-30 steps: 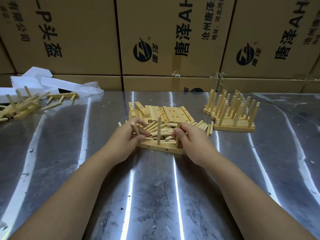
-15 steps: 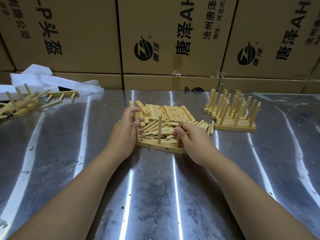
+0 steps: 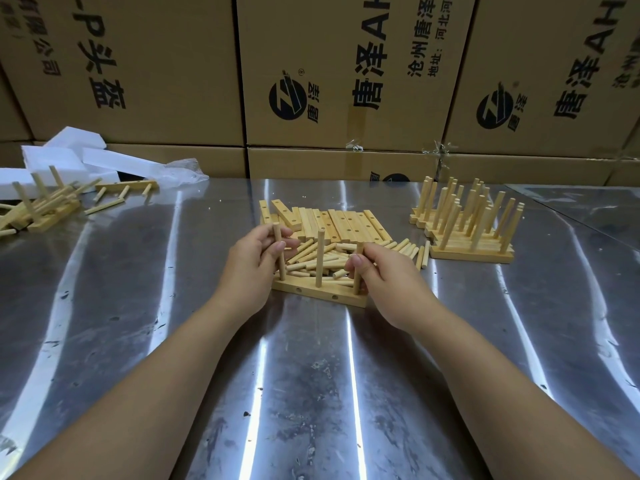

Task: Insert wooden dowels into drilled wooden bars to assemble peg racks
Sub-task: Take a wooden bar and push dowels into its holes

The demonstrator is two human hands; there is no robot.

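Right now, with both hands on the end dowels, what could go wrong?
1. The left dowel, in the grip of the left hand, looks slightly tilted; pushed down off-axis, it may jam in the bar.
2. Loose dowels crowd the bar's far edge; the right hand, gripping the right dowel, could knock them or the middle dowel.

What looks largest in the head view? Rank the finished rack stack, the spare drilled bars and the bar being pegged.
1. finished rack stack
2. spare drilled bars, a flat row lying farther back
3. bar being pegged, smallest though nearest the camera
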